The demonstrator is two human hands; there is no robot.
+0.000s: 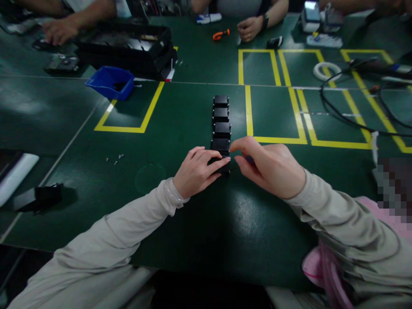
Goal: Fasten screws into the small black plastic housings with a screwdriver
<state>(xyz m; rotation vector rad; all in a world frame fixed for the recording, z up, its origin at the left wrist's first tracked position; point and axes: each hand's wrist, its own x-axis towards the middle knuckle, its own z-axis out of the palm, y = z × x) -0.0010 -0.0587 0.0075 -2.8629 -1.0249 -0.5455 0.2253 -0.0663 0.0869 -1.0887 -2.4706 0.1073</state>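
A row of small black rectangular blocks [222, 128] runs away from me along the middle of the green table, with small metallic screw-like ends showing at their sides. Over the nearest block [225, 170] lies my left hand [201, 169], its fingers across the top and the thumb low on the near side, holding it and covering much of it. My right hand [268, 165] is curled just right of that block, thumb and index finger bent close together by its right side. A thin dark line shows below the thumb; what these fingers hold is hidden.
Several loose screws [118, 158] lie to the left. Beyond them are a blue bin [111, 83] and a black tray [125, 45]. Black cables [334, 109] and a white ring [326, 71] lie right. Across the table, a co-worker's hand [250, 29] rests near an orange-handled tool [220, 34].
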